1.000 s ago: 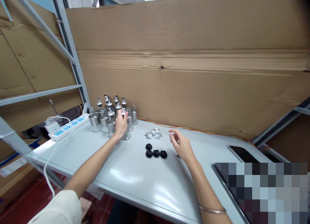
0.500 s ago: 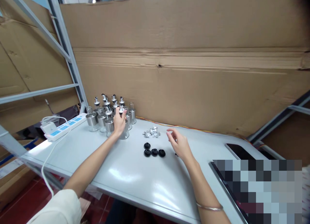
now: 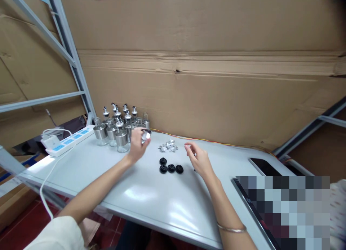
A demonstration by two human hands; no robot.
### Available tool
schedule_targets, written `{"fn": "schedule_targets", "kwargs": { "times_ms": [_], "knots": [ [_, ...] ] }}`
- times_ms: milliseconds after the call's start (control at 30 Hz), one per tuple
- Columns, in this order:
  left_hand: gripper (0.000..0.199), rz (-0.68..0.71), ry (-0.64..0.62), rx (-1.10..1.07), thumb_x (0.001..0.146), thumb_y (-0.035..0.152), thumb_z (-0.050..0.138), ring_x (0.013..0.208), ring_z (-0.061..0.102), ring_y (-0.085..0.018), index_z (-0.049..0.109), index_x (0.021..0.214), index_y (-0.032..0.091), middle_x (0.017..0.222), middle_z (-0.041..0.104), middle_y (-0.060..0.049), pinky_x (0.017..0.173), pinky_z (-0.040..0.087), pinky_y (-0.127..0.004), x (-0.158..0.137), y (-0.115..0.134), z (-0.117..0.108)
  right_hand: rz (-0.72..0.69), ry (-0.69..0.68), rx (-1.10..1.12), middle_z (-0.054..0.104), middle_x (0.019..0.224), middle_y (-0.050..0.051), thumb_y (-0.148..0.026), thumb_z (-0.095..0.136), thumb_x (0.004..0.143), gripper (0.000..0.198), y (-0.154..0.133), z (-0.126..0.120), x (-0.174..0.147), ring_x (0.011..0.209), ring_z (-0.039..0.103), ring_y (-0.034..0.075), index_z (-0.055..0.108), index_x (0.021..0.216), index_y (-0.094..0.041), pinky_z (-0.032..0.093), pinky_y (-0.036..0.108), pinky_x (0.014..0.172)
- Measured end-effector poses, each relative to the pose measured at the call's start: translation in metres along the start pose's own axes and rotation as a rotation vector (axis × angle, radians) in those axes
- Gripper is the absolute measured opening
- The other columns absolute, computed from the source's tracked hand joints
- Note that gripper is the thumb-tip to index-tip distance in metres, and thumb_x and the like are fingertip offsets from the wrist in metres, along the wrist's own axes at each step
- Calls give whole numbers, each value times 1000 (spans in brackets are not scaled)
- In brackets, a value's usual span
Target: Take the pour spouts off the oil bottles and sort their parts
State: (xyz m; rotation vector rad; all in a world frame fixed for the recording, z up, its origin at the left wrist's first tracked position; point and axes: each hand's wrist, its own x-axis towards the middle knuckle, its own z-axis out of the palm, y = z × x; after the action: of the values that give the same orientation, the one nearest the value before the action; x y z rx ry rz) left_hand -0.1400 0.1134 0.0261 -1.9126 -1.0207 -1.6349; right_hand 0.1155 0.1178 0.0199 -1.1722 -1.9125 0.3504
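left hand (image 3: 138, 143) | shifted rightward, nearer — off bottles (image 3: 122, 137) | silver spout (image 3: 146, 135) — now tipped

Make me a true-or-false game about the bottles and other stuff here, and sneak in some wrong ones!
1. The left hand holds a silver-and-black pour spout. True.
2. Every bottle has a pour spout on top. False: the leftmost bottle has none.
3. A smartphone lies to the right of the right hand. True.
4. The four round black caps make one straight row. False: three black caps form a row, and one lies behind it.
5. A bracelet circles the right forearm. True.
6. The power strip is right of the smartphone. False: the white power strip is left of the bottles.
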Motion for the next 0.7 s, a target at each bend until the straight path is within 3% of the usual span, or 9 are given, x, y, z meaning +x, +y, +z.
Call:
{"fn": "schedule_targets", "kwargs": {
  "times_ms": [100, 233, 400, 533, 700],
  "knots": [
    [34, 172, -235, -91, 88, 50, 46, 69, 52, -15, 52, 77, 19, 70, 58, -1, 70, 37, -29, -24, 32, 7, -38, 16, 11, 57, 59, 0, -42, 39, 90, 31, -3, 0, -1, 54, 54, 14, 59, 89, -19, 40, 24, 57],
    [32, 286, -490, -191, 87, 46, 51, 62, 48, -14, 53, 75, 16, 62, 56, 1, 69, 28, -30, -46, 60, 11, -96, 15, 10, 56, 57, 0, -41, 42, 89, 29, -7, 0, -3, 52, 51, 13, 55, 74, -20, 38, 24, 56],
    [25, 119, -604, -214, 84, 38, 56, 62, 47, -14, 51, 72, 16, 61, 55, 2, 67, 24, -30, -52, 67, 9, -214, -17, -17, 49, 52, -1, -36, 41, 87, 33, -17, 3, -8, 51, 46, 12, 41, 57, -20, 35, 25, 57],
    [20, -25, -611, -177, 82, 32, 54, 61, 46, -14, 48, 71, 17, 62, 53, 3, 67, 24, -30, -50, 65, 10, -336, -112, -20, 43, 49, -3, -42, 45, 83, 39, -26, 12, -13, 48, 38, 10, 34, 53, -20, 32, 25, 57],
    [14, -24, -608, -158, 77, 22, 50, 58, 44, -13, 44, 65, 17, 59, 50, 4, 66, 22, -30, -48, 63, 10, -349, -199, -81, 36, 46, -6, -51, 52, 79, 48, -31, 22, -16, 46, 28, 8, 29, 51, -20, 29, 25, 55]
  ]
}}
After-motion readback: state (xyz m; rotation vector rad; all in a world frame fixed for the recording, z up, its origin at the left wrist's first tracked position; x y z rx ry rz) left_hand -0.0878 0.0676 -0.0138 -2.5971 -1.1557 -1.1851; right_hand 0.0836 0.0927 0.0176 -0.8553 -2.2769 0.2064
